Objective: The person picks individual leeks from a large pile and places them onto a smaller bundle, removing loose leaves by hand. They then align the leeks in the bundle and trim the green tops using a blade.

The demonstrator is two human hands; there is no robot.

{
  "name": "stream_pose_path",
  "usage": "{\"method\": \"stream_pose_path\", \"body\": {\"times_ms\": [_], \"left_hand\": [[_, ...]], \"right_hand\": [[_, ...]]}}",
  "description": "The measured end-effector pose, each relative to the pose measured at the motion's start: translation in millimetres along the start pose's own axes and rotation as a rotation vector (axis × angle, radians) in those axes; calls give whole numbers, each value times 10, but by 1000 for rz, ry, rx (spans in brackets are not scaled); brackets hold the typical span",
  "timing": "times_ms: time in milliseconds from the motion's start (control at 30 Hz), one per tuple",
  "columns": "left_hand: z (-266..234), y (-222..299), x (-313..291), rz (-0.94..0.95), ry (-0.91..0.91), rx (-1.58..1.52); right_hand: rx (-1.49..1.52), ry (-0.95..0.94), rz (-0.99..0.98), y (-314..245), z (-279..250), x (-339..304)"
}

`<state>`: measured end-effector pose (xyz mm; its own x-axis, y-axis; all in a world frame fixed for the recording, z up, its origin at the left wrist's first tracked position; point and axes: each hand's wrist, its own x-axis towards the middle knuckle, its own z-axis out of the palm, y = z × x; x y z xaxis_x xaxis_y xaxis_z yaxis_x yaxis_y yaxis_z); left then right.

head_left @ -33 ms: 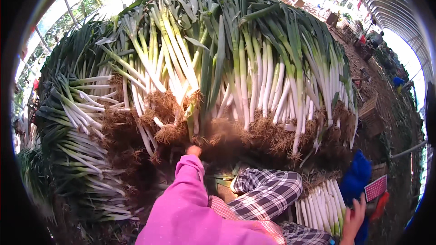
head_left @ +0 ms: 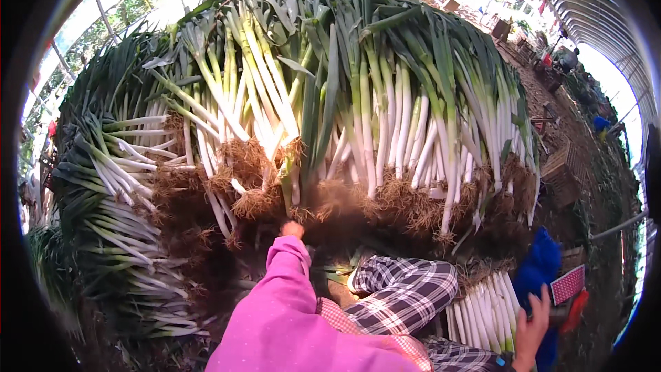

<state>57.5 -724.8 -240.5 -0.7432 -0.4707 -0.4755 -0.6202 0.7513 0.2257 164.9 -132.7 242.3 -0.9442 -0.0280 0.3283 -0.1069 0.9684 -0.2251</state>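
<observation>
A large heap of leeks (head_left: pixel 403 131) lies before me, white stalks and brown roots toward me, green tops away. My left hand (head_left: pixel 292 229), at the end of a pink sleeve, reaches to the hanging roots at the heap's front edge. Its fingers are too small and shaded to make out, so any grip is hidden. At the lower right my right hand (head_left: pixel 532 327) is raised with its fingers apart and nothing in them. It is beside a blue cloth-like item (head_left: pixel 539 265) and a smaller row of leeks (head_left: pixel 482 313) by my leg.
More leeks (head_left: pixel 127 234) are stacked sideways on the left. My legs in plaid trousers (head_left: pixel 406 286) are folded below the heap. A pink dotted rectangular piece (head_left: pixel 568 284) and a red-orange item (head_left: pixel 574 311) are at the right. Wooden crates (head_left: pixel 564 169) stand farther off under the arched frame.
My right hand has shifted slightly left. My left hand and the leeks look almost the same, with only a slight shift of the whole view.
</observation>
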Motion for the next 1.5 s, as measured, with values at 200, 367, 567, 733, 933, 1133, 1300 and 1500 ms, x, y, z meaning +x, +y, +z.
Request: {"method": "stream_pose_path", "body": {"times_ms": [200, 367, 567, 733, 933, 1133, 1300, 1500], "left_hand": [[-253, 336, -1571, 276, 253, -1012], [-1510, 603, -2433, 420, 118, -1069], [-3004, 1994, -2403, 784, 4, -1426], [-3109, 2538, -2110, 518, -156, -1332], [-2487, 2586, -1937, 453, -313, -1439], [-2052, 2244, -1399, 1249, 379, -302], [-3177, 1771, -222, 51, 1114, -247], [-3352, 1498, 12, 268, 619, -750]], "right_hand": [[197, -158, -257, -1052, 539, 393], [444, -573, -445, -1867, 1345, 463], [970, -962, -203, -2747, 2039, 372], [1317, -846, 48, -2713, 2009, 489], [1549, -984, 482, -2235, 2274, 429], [2013, -889, 812, -1995, 2572, 392], [2162, -929, 560, -2046, 2315, 487], [2150, -1103, 480, -2180, 2153, 433]]}}
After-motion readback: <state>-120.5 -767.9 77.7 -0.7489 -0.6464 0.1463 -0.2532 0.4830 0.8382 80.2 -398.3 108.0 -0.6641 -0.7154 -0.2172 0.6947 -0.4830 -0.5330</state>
